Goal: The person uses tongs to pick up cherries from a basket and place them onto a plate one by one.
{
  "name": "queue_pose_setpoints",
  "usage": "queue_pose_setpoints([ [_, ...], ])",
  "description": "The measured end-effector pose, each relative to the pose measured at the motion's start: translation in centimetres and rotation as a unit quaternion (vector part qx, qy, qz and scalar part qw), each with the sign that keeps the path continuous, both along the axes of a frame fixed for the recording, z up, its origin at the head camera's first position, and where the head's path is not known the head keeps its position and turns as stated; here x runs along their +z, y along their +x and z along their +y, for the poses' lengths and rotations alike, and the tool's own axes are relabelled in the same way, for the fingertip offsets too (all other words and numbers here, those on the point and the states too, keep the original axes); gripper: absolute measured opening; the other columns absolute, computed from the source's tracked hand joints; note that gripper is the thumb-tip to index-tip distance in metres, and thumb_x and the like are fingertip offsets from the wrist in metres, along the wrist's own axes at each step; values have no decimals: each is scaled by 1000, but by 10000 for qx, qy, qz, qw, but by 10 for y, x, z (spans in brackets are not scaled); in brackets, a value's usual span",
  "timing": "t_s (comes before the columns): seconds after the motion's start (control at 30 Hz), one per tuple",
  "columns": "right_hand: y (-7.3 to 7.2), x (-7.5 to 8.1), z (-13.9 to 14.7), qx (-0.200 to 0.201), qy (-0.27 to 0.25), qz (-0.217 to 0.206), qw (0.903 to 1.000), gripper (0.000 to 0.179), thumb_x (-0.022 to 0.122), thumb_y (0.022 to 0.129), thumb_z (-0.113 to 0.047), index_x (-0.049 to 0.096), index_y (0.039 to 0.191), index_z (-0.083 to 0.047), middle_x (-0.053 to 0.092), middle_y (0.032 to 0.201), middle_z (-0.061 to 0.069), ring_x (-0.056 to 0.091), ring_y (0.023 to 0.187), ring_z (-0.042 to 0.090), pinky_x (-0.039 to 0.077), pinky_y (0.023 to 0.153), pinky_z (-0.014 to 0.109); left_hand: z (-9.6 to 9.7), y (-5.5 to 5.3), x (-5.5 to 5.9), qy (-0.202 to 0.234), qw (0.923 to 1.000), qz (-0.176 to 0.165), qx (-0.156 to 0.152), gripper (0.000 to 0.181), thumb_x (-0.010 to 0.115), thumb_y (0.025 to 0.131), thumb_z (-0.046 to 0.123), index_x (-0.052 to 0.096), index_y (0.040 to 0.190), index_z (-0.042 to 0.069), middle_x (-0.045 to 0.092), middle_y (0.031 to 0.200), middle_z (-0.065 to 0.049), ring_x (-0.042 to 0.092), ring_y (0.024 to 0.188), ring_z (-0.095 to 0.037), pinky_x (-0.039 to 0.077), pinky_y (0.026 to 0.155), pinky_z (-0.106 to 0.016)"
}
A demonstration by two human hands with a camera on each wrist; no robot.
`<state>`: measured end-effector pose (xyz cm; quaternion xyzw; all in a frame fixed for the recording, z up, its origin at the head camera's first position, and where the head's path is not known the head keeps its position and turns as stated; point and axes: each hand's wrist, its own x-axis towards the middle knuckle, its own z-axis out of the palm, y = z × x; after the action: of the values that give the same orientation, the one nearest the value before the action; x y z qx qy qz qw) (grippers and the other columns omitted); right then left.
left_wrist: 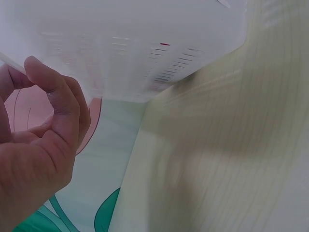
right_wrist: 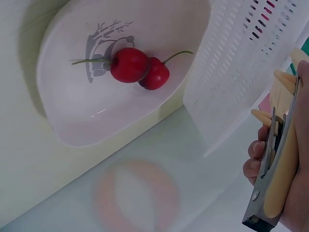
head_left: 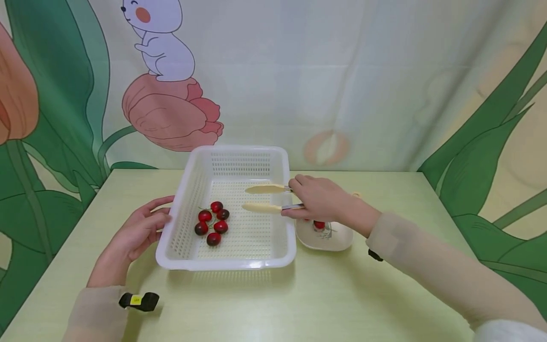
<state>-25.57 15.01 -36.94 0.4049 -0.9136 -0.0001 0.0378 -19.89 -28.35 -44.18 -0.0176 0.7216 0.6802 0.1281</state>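
Observation:
My left hand (head_left: 138, 230) pinches the left rim of a white plastic basket (head_left: 226, 264), its fingertips at the edge in the left wrist view. Several dark red cherries (head_left: 220, 226) lie on the left part of the basket's floor. In my right hand (head_left: 320, 199) is a pair of tongs (head_left: 264, 208) with cream tips and metal arms. The tips are spread apart over the basket, with nothing between them. Below that hand stands a white dish (head_left: 331, 246), partly covered by it. The right wrist view shows two cherries with green stems (right_wrist: 129, 65) in the dish.
The dish stands close against the right side of the basket, on a pale wood-grain table (head_left: 256, 308). Behind the table hangs a printed cloth (head_left: 273, 85) with a cartoon animal, flowers and leaves.

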Motion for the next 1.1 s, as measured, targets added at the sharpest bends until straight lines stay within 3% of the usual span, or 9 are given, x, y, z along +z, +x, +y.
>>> queue_pose_setpoints([
  [0.27,-7,3,-18,32,218,115,9997,61,57,97,-62,58,112,-3,53,93,3,53,79,19,50,63,33,0,1,2,-32,10000,12,-16,69,62,101,14,26,160,12,57,136,0,65,111,-14,55,93,-36],
  [0.63,-13,4,-48,59,842,207,9962,65,53,98,-64,60,118,-3,59,99,6,60,87,21,55,68,34,0,0,0,-51,10000,37,-38,68,61,101,14,26,159,13,60,129,8,66,110,-14,56,92,-34],
  [1.1,-28,-4,-85,-135,1179,85,9929,66,50,99,-66,63,124,-6,65,111,6,65,100,22,58,79,36,0,-2,0,359,9993,2,-98,58,56,101,6,32,154,13,67,117,9,68,102,-13,59,85,-32],
])
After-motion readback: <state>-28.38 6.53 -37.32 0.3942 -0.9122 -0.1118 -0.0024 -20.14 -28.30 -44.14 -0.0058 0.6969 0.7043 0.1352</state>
